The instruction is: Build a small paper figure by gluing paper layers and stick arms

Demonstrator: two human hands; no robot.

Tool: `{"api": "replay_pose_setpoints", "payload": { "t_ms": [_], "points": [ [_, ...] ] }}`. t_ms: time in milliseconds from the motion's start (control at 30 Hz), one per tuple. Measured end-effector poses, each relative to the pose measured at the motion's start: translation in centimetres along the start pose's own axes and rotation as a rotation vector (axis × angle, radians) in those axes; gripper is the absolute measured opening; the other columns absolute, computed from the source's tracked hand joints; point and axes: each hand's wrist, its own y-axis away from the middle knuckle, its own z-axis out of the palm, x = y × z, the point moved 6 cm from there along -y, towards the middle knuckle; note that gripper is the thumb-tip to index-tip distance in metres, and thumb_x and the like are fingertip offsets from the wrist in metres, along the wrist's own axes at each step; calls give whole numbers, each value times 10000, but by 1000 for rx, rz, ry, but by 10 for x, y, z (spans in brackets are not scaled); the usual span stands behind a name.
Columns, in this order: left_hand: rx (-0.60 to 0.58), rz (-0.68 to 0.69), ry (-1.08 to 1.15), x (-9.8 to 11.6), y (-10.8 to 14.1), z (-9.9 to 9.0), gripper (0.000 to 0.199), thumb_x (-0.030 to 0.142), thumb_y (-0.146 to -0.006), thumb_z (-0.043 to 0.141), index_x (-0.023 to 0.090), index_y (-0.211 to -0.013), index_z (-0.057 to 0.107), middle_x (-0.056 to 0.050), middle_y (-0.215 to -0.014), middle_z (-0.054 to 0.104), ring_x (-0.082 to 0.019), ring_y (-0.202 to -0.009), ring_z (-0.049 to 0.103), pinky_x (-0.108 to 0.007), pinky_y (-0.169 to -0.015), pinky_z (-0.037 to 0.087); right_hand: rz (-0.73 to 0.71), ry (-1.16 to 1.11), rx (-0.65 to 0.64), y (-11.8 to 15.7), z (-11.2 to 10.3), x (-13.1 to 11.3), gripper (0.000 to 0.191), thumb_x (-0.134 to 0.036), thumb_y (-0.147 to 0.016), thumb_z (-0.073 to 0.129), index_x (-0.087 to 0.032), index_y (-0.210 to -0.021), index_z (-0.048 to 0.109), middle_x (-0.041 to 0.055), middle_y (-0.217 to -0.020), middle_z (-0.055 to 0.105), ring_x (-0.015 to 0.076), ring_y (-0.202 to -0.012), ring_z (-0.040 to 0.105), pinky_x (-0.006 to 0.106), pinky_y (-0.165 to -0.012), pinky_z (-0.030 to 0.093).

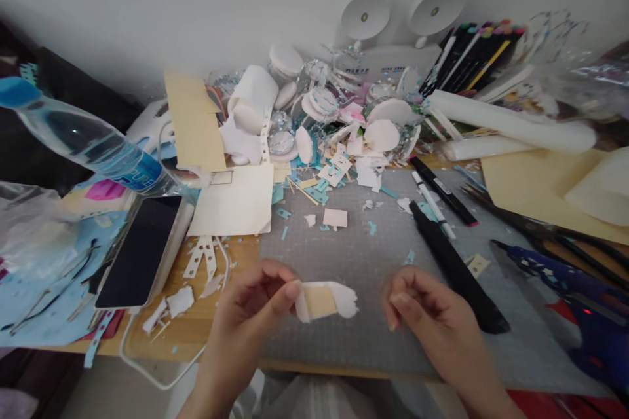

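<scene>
My left hand (pixel 260 304) is closed, pinching a white paper cutout (pixel 346 300) by its left end between thumb and fingers. A beige rectangle (pixel 320 301) lies across the middle of that cutout, and its right end has a scalloped edge. To the right, apart from the cutout, my right hand (pixel 432 314) is curled with thumb and fingers together; whether anything is between them is hidden. Both hands are over the grey cutting mat (pixel 314 262). Nearest the right hand lies a long black sleeve-like strip (pixel 457 265).
Paper scraps (pixel 335 217) and white foam discs (pixel 383 136) crowd the back. At the left are a phone (pixel 140 252), a water bottle (pixel 88 137) and a white cable (pixel 167 385). Scissors (pixel 535 226), markers (pixel 443 191) and a blue glue gun (pixel 584 314) lie at the right.
</scene>
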Motion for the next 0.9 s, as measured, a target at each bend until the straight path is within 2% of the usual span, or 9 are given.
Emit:
{"api": "replay_pose_setpoints", "payload": {
  "t_ms": [200,300,400,533,700,800,900],
  "points": [
    [2,-96,145,-2,6,10,155,289,-790,773,168,-742,688,0,-727,663,-108,-658,607,-180,-614,494,-118,-86,-2,1,11,-4,523,-465,-1009,404,-209,-554,361,-30,-474,405,103,-457,388,242,-491,339],
    [-18,-147,203,-9,10,14,183,301,-779,786,162,-724,680,0,-728,654,-110,-660,604,-184,-608,498,-148,-155,-43,0,24,-11,416,-517,-961,495,-202,-689,507,-1,-613,522,124,-579,498,238,-558,416],
    [-65,-200,251,-15,15,20,172,294,-794,775,166,-735,676,1,-754,648,-112,-689,609,-198,-646,512,-52,-274,-139,-2,42,-15,312,-520,-865,649,-228,-916,553,4,-772,584,128,-682,557,230,-616,479],
    [-140,-251,266,-16,19,26,180,315,-795,774,167,-754,680,-5,-773,646,-115,-707,613,-198,-652,508,76,-329,-191,-3,52,-15,304,-494,-838,671,-223,-834,534,-12,-725,544,111,-616,526,219,-572,479],
    [-250,-248,216,-21,18,28,229,390,-804,756,170,-835,702,-7,-722,650,-105,-632,598,-195,-596,522,131,-215,-227,-3,50,-11,274,-443,-815,679,-205,-776,549,-13,-697,546,114,-622,522,220,-569,453],
    [-218,-260,162,-28,18,25,203,353,-789,774,169,-815,693,-6,-690,652,-109,-614,599,-184,-544,529,140,-233,-296,-2,53,-9,235,-410,-845,657,-198,-787,576,-17,-693,560,105,-618,524,215,-583,448],
    [-193,-263,177,-30,18,25,203,349,-793,770,166,-799,684,-5,-669,651,-110,-596,597,-188,-531,534,149,-412,-378,0,56,-7,262,-453,-902,590,-198,-844,598,-7,-709,599,101,-603,544,220,-582,456]
  ]
}}
